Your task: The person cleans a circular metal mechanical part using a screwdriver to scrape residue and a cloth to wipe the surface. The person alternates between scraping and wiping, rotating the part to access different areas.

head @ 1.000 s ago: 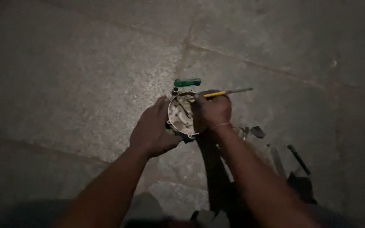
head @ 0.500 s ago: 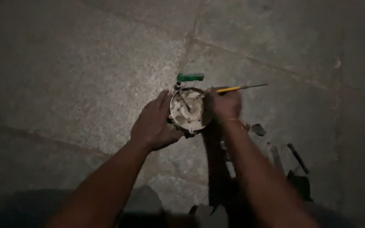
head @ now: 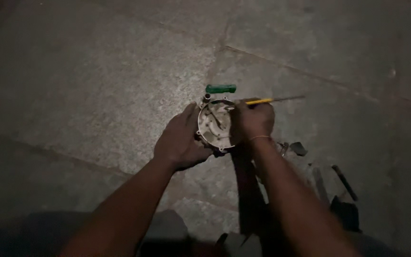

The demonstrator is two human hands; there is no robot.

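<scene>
A round, pale metal housing (head: 213,124) with a dirty inner face rests on the stone floor. My left hand (head: 179,141) cups its left rim and steadies it. My right hand (head: 254,121) grips its right side, a thin band at the wrist. Just behind my right hand lies a yellow-handled screwdriver (head: 267,100), its shaft pointing right. A green-handled tool (head: 220,88) lies on the floor just beyond the housing.
The floor is grey stone slabs (head: 96,81) with a seam running diagonally. To the right of my right arm lie small dark parts (head: 298,148) and slim dark tools (head: 344,182). Lighting is dim.
The view has shifted a little; both hands stay on the round housing, with my right hand moving slightly on its right rim.
</scene>
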